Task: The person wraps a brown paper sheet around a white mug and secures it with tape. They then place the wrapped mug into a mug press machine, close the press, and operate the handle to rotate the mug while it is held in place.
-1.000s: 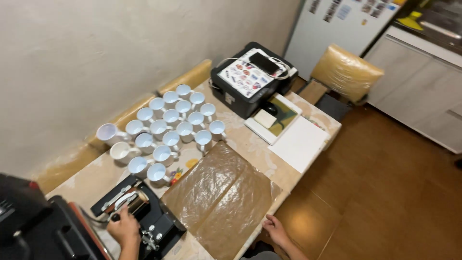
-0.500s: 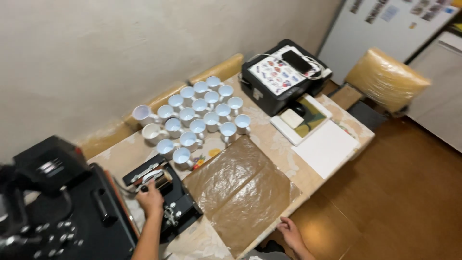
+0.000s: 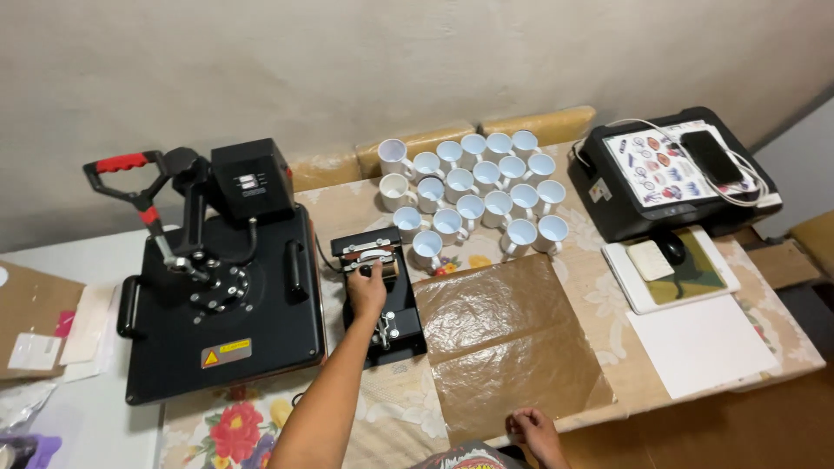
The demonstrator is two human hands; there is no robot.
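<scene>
Left hand (image 3: 367, 291): we're reaching it out at 11 o'clock from our body, fingers curled down onto the top of the small mug press (image 3: 380, 291); grip looks closed on its clamp part, but we can't tell exactly which part the fingers are wrapping.
Right hand (image 3: 532, 432): we're resting it at 6 o'clock on the near table edge (image 3: 608, 408), fingers loosely curled, holding nothing we can see.
Mug press: sitting mid-table, black, with a brown-orange cylindrical heater at its far end; lying just beside the big press, touching the brown sheet's left edge or nearly so.
Flat heat press (image 3: 221, 295): standing at 9 o'clock of the mug press, large black platen, red-gripped lever (image 3: 122, 162) sticking up at 10 o'clock.
Mugs (image 3: 473, 191): white, clustered at 1 o'clock of the mug press in rough rows, all upright, mouths up; interiors are looking empty. Nearest mug (image 3: 426, 247) is standing just beside the press's far right corner.
Brown sheet (image 3: 504, 334): lying flat at 3 o'clock of the mug press, creased, running to the near table edge.
Printer (image 3: 673, 178): sitting at 2 o'clock, black, with a sticker sheet and a dark phone (image 3: 711, 156) lying on its lid, white cable looping over it.
White tray (image 3: 673, 269): lying at 3 o'clock past the brown sheet; holding a pale pad and a dark mouse on a green-brown mat.
White paper (image 3: 699, 343): lying just beside the tray's near side.
</scene>
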